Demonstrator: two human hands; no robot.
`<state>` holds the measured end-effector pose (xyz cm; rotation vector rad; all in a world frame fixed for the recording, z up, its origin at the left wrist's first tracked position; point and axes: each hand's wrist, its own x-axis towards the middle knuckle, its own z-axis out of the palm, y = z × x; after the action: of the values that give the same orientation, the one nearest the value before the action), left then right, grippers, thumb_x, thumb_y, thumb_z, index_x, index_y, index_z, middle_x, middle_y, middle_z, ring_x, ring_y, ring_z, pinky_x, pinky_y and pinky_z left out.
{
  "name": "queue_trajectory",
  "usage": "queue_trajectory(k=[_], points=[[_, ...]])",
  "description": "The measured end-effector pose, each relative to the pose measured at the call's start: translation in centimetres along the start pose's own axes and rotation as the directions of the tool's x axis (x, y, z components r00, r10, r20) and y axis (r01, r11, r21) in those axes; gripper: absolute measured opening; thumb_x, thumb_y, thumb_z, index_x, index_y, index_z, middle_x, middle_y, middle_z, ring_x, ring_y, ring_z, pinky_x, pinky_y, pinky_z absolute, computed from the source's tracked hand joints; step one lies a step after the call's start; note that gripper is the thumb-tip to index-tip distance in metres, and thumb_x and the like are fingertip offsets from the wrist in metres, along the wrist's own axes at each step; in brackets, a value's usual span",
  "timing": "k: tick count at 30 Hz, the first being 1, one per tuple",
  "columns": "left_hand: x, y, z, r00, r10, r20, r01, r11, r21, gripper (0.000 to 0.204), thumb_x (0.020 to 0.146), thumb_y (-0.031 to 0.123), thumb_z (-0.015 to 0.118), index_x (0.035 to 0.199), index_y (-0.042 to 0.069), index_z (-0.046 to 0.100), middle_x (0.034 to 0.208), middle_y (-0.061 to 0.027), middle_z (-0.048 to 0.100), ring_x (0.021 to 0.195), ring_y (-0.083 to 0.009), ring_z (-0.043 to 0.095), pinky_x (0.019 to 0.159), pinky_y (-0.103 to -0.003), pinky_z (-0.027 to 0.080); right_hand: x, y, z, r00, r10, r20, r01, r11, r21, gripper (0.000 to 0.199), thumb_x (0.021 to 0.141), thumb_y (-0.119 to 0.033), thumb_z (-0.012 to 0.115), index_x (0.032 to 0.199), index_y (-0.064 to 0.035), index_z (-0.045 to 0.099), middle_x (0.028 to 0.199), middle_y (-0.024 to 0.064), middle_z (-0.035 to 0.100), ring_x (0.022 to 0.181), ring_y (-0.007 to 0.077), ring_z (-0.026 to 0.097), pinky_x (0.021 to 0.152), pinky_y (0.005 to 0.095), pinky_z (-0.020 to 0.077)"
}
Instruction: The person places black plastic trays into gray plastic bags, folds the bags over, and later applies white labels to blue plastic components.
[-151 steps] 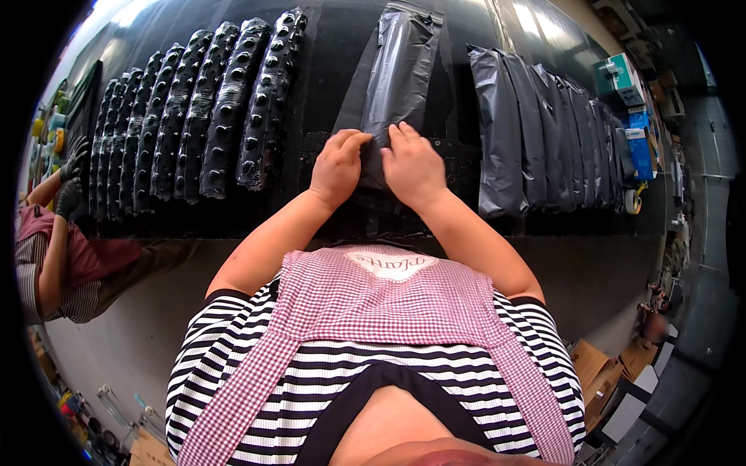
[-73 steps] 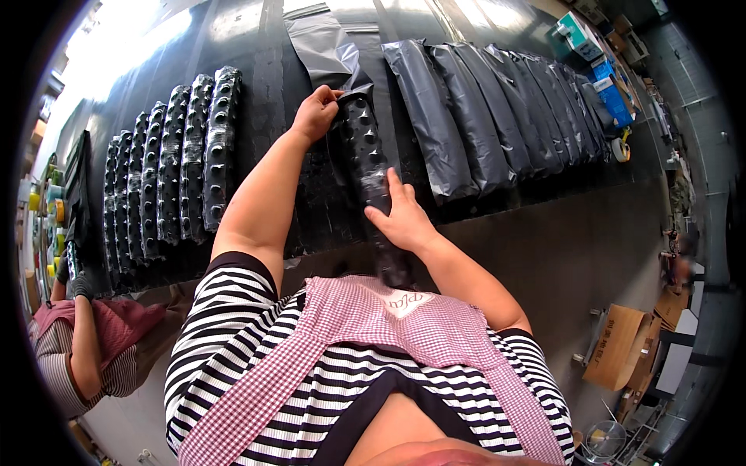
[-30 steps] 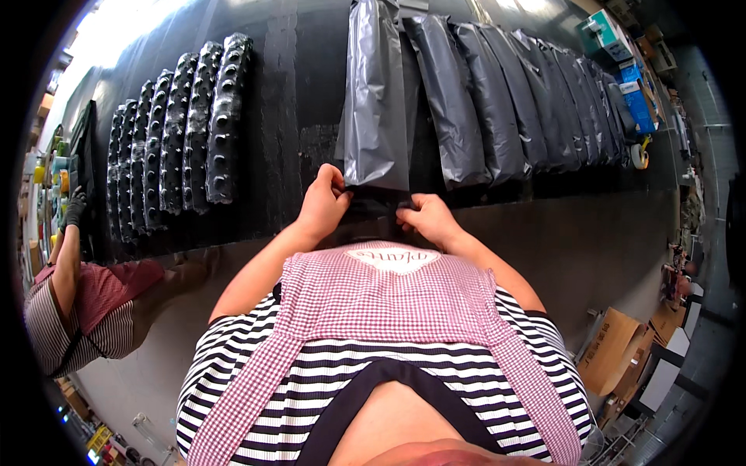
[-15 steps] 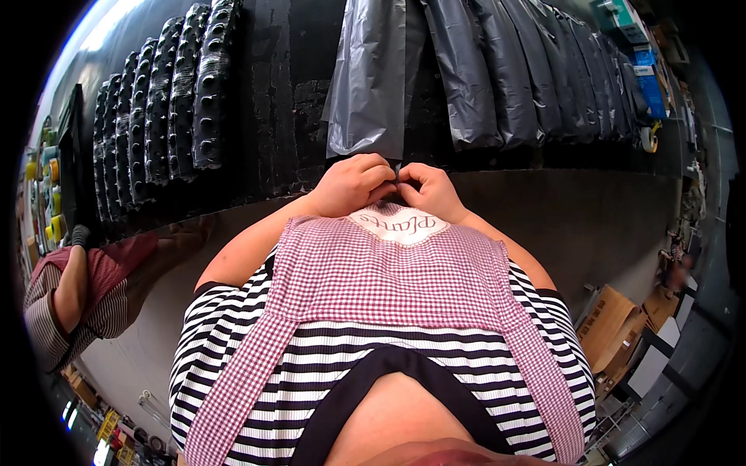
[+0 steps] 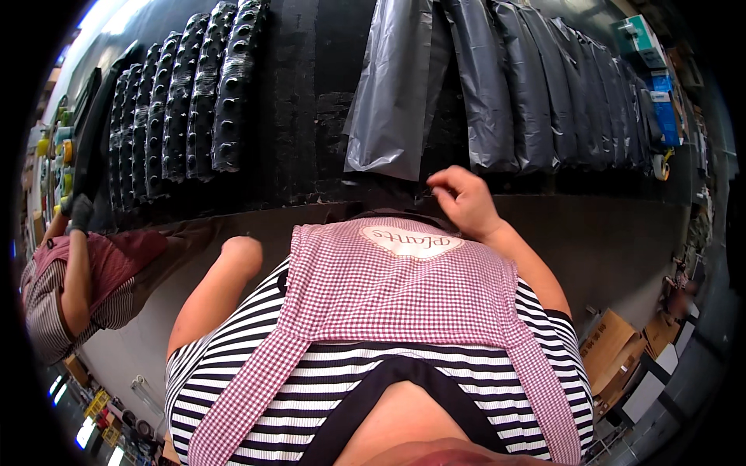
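A grey plastic bag lies flat on the black table straight ahead of me, its near end at the table's edge. My right hand hovers just right of that near end, fingers curled and thumb pinched against the forefinger; nothing shows between them. My left arm is bent with the elbow sticking out, and the left hand is hidden behind my checked apron.
Several filled grey bags lie side by side to the right. Black moulded trays overlap in a row at the left. A person in a glove works at the far left. Cardboard boxes stand on the floor, lower right.
Both hands were together at the bag's near end half a second ago. Now the left hand has dropped out of sight and the right hand has drawn a little to the right.
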<state>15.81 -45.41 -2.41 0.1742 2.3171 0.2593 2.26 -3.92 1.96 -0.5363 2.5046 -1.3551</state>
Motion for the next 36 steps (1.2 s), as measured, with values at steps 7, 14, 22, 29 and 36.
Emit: queue_trajectory(k=[7,14,22,29,36], points=[[6.9,5.9,-9.9,0.429,0.558,-0.71,-0.425,0.818,0.386,0.031,0.075,0.005,0.071,0.106,0.008,0.068,0.116,-0.0073,0.063,0.104,-0.0273,0.062,0.089,-0.039,0.051,5.7,1.0,1.4,0.733,-0.659,0.172,0.613,0.528,-0.588,0.011,0.081,-0.012,0.063,0.092,-0.0116,0.061,0.113,0.0062,0.06,0.107,0.0262,0.058,0.095,0.0388,0.0467],[15.3,8.3,-11.5,0.112,0.765,-0.634,-0.572,0.572,0.589,0.025,0.074,0.01,0.068,0.098,0.008,0.063,0.128,-0.0103,0.059,0.117,-0.0274,0.058,0.101,-0.042,0.047,5.8,2.5,0.1,0.669,-0.644,0.37,0.713,0.419,-0.562,0.007,0.083,-0.015,0.061,0.087,-0.0104,0.061,0.135,0.0083,0.059,0.131,0.026,0.052,0.11,0.0402,0.0416],[16.9,8.1,-12.7,0.091,0.809,-0.581,-0.664,0.484,0.57,0.022,0.064,0.01,0.072,0.084,0.007,0.063,0.126,-0.0137,0.057,0.118,-0.0328,0.057,0.101,-0.045,0.048,7.7,1.9,-0.3,0.721,-0.625,0.298,0.671,0.524,-0.524,0.009,0.087,-0.01,0.06,0.081,-0.0072,0.054,0.143,0.0116,0.054,0.138,0.0277,0.047,0.117,0.0436,0.0363],[16.8,7.4,-12.5,0.117,0.817,-0.565,-0.699,0.472,0.538,0.023,0.059,0.009,0.071,0.08,0.006,0.062,0.127,-0.0149,0.057,0.116,-0.0353,0.057,0.098,-0.046,0.05,9.1,1.2,0.0,0.649,-0.624,0.437,0.755,0.456,-0.471,0.004,0.083,-0.009,0.062,0.087,-0.0077,0.06,0.134,0.0104,0.061,0.133,0.0277,0.052,0.116,0.0446,0.0377],[15.1,9.4,-14.4,0.756,0.483,-0.442,-0.653,0.511,-0.56,0.015,0.093,0.013,0.067,0.103,0.001,0.067,0.108,-0.0062,0.07,0.103,-0.0179,0.064,0.092,-0.032,0.05,9.3,1.7,-0.5,0.942,0.059,0.331,-0.194,0.899,0.392,0.021,0.095,-0.008,0.058,0.114,-0.0011,0.065,0.113,0.0031,0.069,0.107,0.0165,0.064,0.1,0.0325,0.0474]])
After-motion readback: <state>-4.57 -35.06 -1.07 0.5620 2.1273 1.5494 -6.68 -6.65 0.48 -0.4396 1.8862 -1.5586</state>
